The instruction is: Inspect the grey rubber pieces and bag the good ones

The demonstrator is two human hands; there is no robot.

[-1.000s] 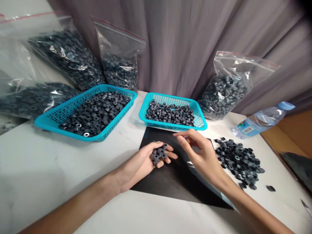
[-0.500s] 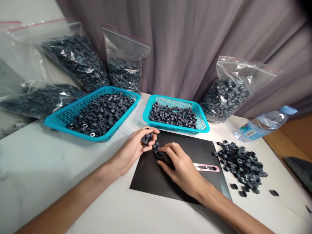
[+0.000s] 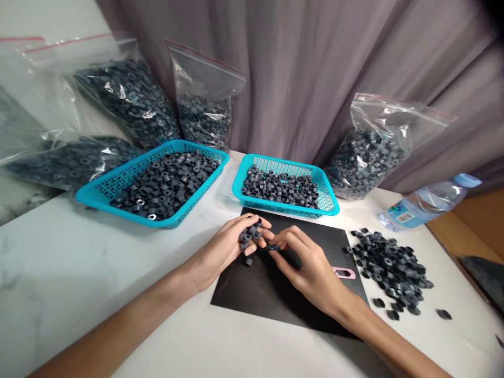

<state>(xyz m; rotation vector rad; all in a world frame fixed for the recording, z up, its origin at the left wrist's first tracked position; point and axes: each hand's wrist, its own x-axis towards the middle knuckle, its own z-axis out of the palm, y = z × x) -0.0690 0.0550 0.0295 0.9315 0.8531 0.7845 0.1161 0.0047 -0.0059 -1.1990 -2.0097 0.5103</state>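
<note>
My left hand [image 3: 224, 249] is cupped around several small black ring-shaped pieces [image 3: 249, 235], short cylinders with a hole through the middle. Just to its right, my right hand [image 3: 313, 265] pinches another black ring piece [image 3: 272, 247] between thumb and fingers; it is partly hidden by the fingertips. Both hands are close together above a black mat [image 3: 244, 302]. A single loose ring piece [image 3: 248, 261] lies on the mat below my left fingers. Behind my right hand the pink handle of thread snips [image 3: 345, 273] shows; the hand covers the blades.
Two blue baskets, a left one [image 3: 88, 197] and a right one [image 3: 331, 207], contain many ring pieces. Zip bags [image 3: 205, 113] of pieces stand behind and left, another bag [image 3: 366, 163] at back right. A loose pile [image 3: 388, 262] and a tilted water bottle [image 3: 429, 205] are on the right.
My left hand has shifted slightly right and down, showing more of its ring pieces. My right hand has moved right and lifted a ring piece from the mat, covering more of the snips.
</note>
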